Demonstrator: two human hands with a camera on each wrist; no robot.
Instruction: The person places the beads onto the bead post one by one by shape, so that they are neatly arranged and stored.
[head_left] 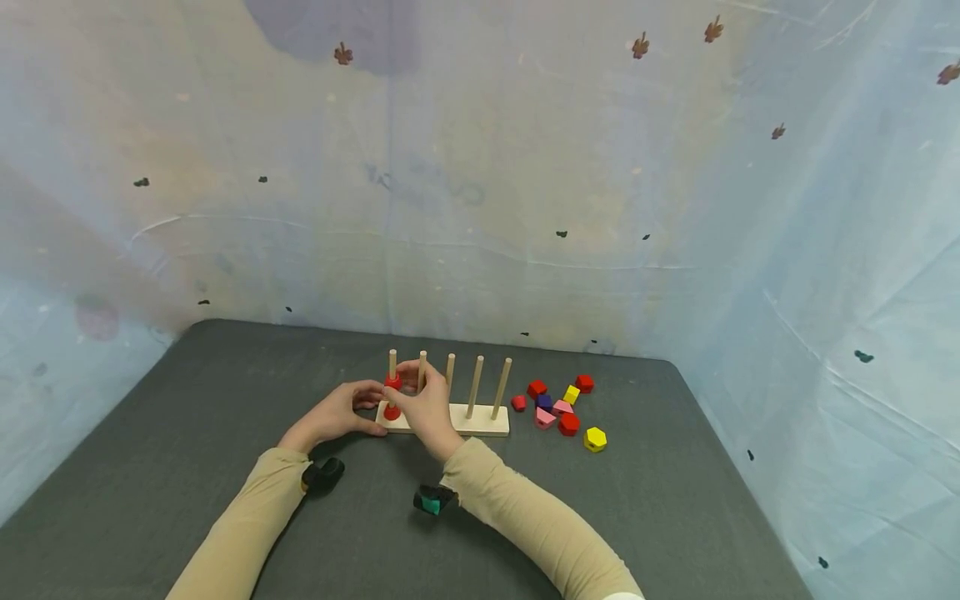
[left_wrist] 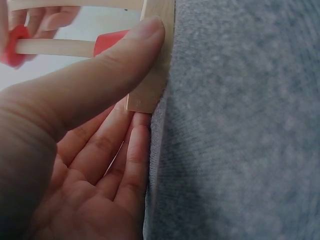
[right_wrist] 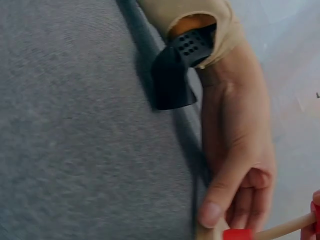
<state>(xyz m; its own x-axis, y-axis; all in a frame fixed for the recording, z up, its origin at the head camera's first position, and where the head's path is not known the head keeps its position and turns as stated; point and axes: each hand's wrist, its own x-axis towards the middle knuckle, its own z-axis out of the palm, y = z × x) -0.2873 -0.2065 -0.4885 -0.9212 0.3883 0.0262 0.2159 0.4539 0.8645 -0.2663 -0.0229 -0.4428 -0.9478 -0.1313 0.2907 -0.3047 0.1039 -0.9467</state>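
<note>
A wooden peg stand (head_left: 482, 422) with a row of several upright pegs stands on the table. My left hand (head_left: 343, 412) grips its left end, the thumb pressing the base's front edge and the fingers behind, as the left wrist view shows. One red block (head_left: 392, 413) sits low on the leftmost peg. Higher on that same peg is a second red block (left_wrist: 17, 47), with the peg through it. My right hand (head_left: 429, 410) pinches this upper block between thumb and fingers. In the right wrist view, my left thumb lies on the base beside the lower block.
Right of the stand lie loose blocks: several red ones (head_left: 569, 425), two yellow ones (head_left: 595, 440), two pink ones (head_left: 544, 418) and a dark purple one (head_left: 543, 402). The dark grey table (head_left: 675, 500) meets a pale patterned curtain (head_left: 480, 275) behind.
</note>
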